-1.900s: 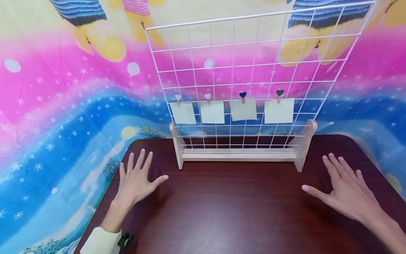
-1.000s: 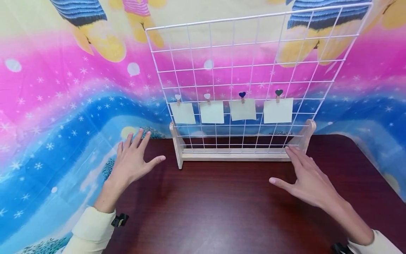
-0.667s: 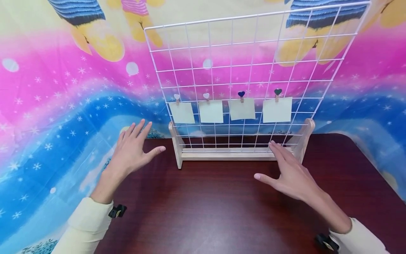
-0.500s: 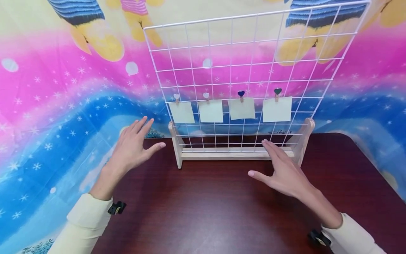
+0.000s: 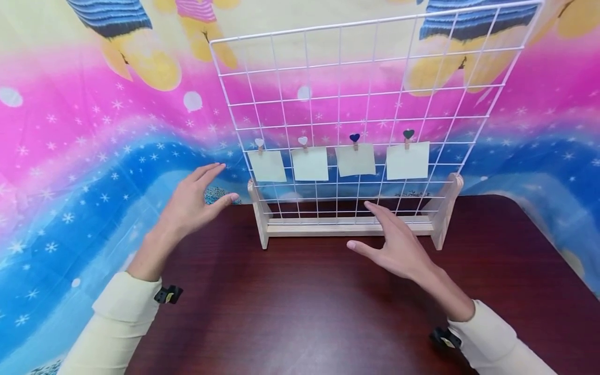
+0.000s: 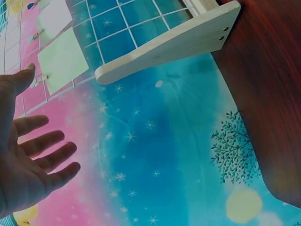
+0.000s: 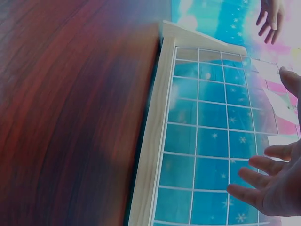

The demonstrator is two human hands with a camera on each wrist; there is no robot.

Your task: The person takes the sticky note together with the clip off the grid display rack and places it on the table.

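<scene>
A white wire grid (image 5: 323, 112) stands upright in a pale wooden base (image 5: 349, 229). Along one row, heart-topped clothespins hold several blank paper squares. At the far left, the paper (image 5: 267, 166) hangs under a white heart clothespin (image 5: 260, 144). A dark blue heart clothespin (image 5: 354, 139) and a green one (image 5: 409, 136) hold the two on the right. My left hand (image 5: 192, 200) is raised left of the grid, fingers extended, thumb apart, holding nothing. In front of the base's right half hovers my right hand (image 5: 398, 242), also unfilled, its fingers spread in the right wrist view.
The dark reddish-brown table (image 5: 300, 307) has a rounded back edge. A printed cloth (image 5: 94, 156) with snowflakes hangs behind and to the left. Black wrist cameras sit at both cream sleeves (image 5: 122, 302).
My left hand has risen from over the table toward the grid's left side. The right hand has moved left and forward, from beside the stand to before it. The papers stay in place.
</scene>
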